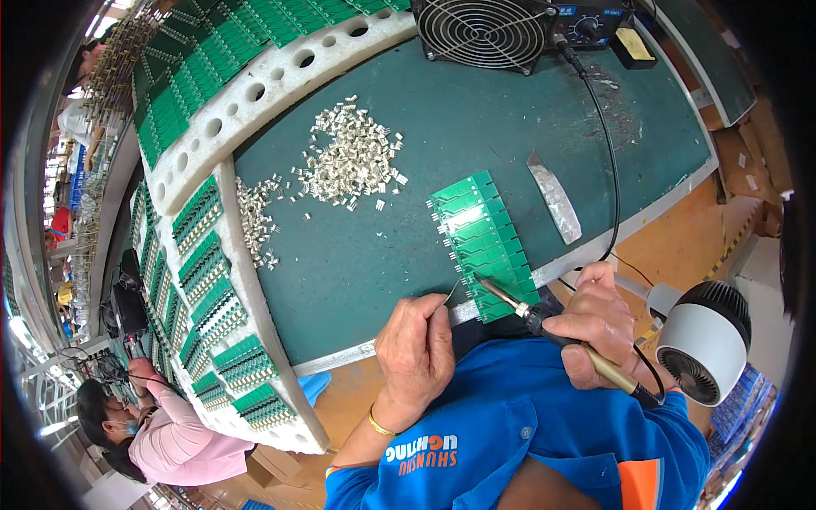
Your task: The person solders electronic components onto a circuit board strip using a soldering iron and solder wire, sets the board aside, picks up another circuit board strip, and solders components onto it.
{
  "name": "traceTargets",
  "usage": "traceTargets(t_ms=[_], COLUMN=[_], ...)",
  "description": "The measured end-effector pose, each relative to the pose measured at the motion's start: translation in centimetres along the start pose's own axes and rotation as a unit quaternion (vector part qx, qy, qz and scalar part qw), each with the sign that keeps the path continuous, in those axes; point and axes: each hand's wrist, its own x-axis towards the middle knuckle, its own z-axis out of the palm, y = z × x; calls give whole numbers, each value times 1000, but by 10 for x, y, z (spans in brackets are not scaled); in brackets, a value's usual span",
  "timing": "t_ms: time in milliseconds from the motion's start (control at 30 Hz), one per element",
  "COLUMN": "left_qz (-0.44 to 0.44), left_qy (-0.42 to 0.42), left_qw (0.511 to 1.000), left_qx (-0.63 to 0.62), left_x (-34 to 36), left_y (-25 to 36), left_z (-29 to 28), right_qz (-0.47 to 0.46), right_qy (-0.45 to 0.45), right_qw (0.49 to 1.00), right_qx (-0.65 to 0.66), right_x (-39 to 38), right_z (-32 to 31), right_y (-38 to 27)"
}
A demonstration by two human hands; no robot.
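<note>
A green circuit board panel [481, 229] with small white connectors along its left edge lies at the front of the green mat. My right hand [599, 323] grips a soldering iron [514, 302], whose tip rests at the panel's lower left part. My left hand [416, 344] is closed in a pinch on a thin solder wire [450, 291] that reaches toward that same spot. A pile of small white connectors [348, 157] lies beyond the panel. A dull metal bar [552, 196] lies to its right.
Foam racks [272, 365] of green boards stand left and at the back. A black fan [476, 32], control box [586, 30] and sponge tray [633, 48] sit at the back, with the iron's cable crossing the mat. A white fan [701, 344] is at right. A co-worker [161, 433] works at lower left.
</note>
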Motion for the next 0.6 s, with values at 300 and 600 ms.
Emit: traceTargets(t_ms=[300, 600], left_qz=[-90, -5], left_qy=[29, 46], left_qw=[993, 999], left_qx=[-74, -27], left_x=[-13, -4], left_y=[3, 7], left_z=[5, 7], right_qz=[2, 4], right_qy=[11, 23], right_qw=[1000, 1000], right_qx=[18, 15], right_x=[-2, -3], right_z=[3, 6], right_y=[2, 0])
